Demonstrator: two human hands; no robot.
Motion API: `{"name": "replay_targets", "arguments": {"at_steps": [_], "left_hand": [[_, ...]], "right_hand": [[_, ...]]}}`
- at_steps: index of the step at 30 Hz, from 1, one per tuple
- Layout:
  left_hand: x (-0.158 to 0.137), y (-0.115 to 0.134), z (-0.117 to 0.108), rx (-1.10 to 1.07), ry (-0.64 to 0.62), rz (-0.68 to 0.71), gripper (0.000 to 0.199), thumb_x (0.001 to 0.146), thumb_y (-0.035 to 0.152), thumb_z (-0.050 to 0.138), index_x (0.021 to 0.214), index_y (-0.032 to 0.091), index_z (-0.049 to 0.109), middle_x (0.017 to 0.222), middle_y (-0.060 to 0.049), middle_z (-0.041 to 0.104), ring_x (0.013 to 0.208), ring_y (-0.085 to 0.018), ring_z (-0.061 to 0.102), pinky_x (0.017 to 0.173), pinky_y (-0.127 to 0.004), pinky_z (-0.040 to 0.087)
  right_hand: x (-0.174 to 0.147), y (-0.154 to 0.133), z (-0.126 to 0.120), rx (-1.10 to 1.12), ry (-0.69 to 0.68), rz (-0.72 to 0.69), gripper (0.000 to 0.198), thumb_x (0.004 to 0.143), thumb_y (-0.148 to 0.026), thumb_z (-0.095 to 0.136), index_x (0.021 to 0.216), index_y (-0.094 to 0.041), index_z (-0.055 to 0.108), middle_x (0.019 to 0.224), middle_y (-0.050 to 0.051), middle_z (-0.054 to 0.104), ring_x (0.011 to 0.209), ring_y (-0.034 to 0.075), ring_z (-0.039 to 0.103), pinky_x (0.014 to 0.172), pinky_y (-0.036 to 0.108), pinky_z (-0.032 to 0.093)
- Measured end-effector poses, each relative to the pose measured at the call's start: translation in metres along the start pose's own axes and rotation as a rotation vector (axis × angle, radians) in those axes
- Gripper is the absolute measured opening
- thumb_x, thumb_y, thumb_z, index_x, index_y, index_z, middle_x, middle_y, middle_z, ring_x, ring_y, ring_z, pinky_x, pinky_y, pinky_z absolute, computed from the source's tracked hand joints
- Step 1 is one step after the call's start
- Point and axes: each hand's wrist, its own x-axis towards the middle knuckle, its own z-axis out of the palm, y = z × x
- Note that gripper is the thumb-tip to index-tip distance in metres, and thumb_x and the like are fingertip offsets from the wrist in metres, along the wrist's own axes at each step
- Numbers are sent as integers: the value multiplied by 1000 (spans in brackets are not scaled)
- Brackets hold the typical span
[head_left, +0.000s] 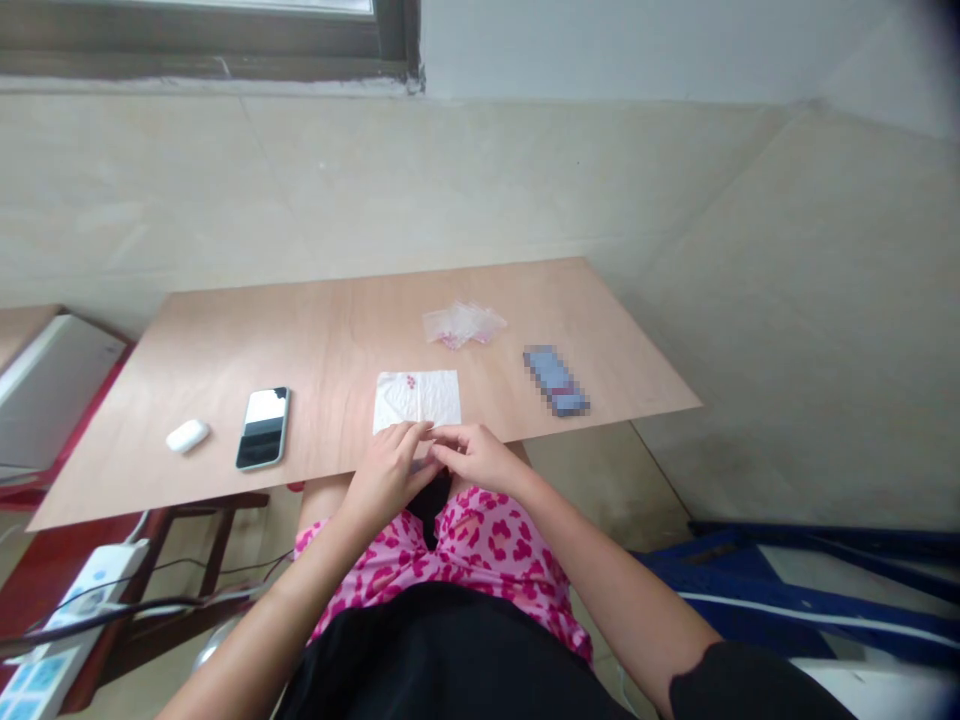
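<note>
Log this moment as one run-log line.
left hand: fingertips on white tissue near edge | right hand: meets left, grip unclear | table: phone, white case, plastic bags

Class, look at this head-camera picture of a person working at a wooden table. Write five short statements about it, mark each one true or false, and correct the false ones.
1. The left hand and right hand meet at the near edge of the white paper sheet. True.
2. The smartphone lies right of the sheet. False: it lies to the left.
3. A white earbud case sits left of the phone. True.
4. The clear plastic bags lie on the person's lap. False: they lie on the table, beyond the sheet.
5. The phone stands upright. False: it lies flat.
</note>
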Motion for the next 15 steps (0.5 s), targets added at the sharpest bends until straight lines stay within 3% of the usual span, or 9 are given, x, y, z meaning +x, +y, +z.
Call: {"name": "replay_targets", "arguments": {"at_steps": [5,9,15], "left_hand": [[-5,-20,4,-57,-22,3,72,92,39,79,151,20,42,133,-17,64,122,-36,63,103,-53,54],[-9,-37,7,-108,9,-85,64,94,37,76,148,21,45,128,-15,67,117,-34,66,100,-50,56],[-7,-58,7,-195,81,-198,64,98,40,70,152,21,40,129,-15,67,117,-31,67,101,-48,55]], "right_hand": [[11,17,2,109,40,103,42,94,-34,66,133,-17,72,87,4,76,61,13,60,59,25,50],[21,27,8,145,84,140,44,94,-40,67,132,-20,71,84,3,74,55,11,55,49,22,42],[35,27,19,201,114,119,43,91,-45,71,127,-22,70,108,9,77,67,14,65,54,24,51]]}}
